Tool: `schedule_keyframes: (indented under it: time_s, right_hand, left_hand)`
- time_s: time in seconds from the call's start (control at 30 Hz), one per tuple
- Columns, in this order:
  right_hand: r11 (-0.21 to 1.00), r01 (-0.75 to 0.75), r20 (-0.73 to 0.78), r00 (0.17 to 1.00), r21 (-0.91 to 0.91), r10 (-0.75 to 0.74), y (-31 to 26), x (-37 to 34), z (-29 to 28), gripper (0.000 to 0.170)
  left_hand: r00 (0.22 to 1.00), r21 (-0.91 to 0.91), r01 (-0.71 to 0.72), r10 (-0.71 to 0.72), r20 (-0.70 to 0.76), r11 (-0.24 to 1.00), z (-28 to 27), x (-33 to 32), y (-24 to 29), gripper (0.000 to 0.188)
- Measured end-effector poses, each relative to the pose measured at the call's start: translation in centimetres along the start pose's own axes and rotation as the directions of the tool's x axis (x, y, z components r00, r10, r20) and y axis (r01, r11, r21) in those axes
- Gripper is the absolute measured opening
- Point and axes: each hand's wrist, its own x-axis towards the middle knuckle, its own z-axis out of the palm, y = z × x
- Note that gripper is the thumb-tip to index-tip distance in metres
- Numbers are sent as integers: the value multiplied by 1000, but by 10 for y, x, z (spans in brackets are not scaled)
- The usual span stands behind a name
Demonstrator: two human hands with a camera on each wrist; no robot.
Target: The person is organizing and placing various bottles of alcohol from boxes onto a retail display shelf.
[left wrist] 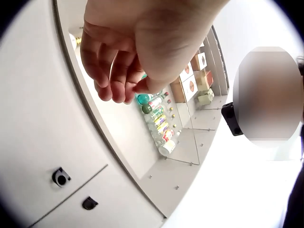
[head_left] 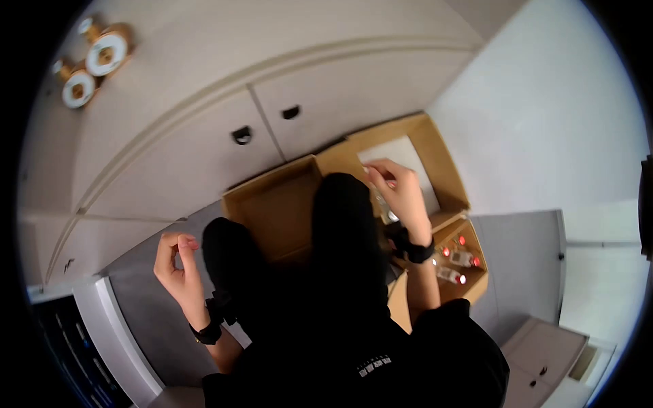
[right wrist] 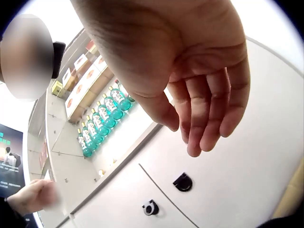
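Observation:
My left hand (head_left: 178,275) hangs beside the left knee with loosely bent fingers, and nothing is in it. Over the cardboard box with a white panel (head_left: 425,180) is my right hand (head_left: 403,197), its fingers loosely bent. The right wrist view shows that hand (right wrist: 204,90) empty. A clear object (head_left: 389,212), partly hidden, lies below it in the head view. In the left wrist view the left hand (left wrist: 128,52) also holds nothing. Another cardboard box (head_left: 272,211), with no contents visible, stands by my knees.
A smaller box (head_left: 479,289) at the right holds several clear bottles (head_left: 462,258) with red caps. Cabinet doors (head_left: 197,156) with black handles rise behind the boxes. Green bottles (right wrist: 114,108) stand on a shelf in the right wrist view.

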Motion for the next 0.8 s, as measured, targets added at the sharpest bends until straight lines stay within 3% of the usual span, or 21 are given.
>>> schedule_keyframes:
  time_s: [0.07,0.13,0.23,0.27,0.43,0.57,0.63,0.8]
  right_hand:
    - [996,-80,-55,995,38,82,15,-8,-6,15]
    - [988,-152,-66,986,18,152,39,-17,-12,19]
    - [966,-243,-115,966,-83,233,83,-36,-29,33]
    - [969,-209,-158,970,-129,188,106,-42,-31,39]
    - [913,-332,-50,943,-238,330,169,-50,-32,49]
    - [898,-263,38,955,-352,294,217,-35,-3,50]
    - [846,-287,101,925,-449,367,223,-27,11,43]
    - [797,-335,43,911,-503,410,229,-23,21,33]
  left_hand:
    - [998,-15,-7,8,68,1000,16,-11,4,14]
    - [992,-34,93,-90,88,995,18,-18,-1,16]
    - [983,-4,132,-130,126,991,12,-30,-16,18]
    - [978,34,145,-148,146,989,10,-34,-19,18]
    - [949,97,174,-193,248,980,11,-45,-27,20]
    - [963,63,171,-180,200,983,24,-45,-15,20]
    - [968,51,158,-165,191,986,28,-43,-10,19]
    - [960,70,121,-135,244,990,30,-41,-6,17]
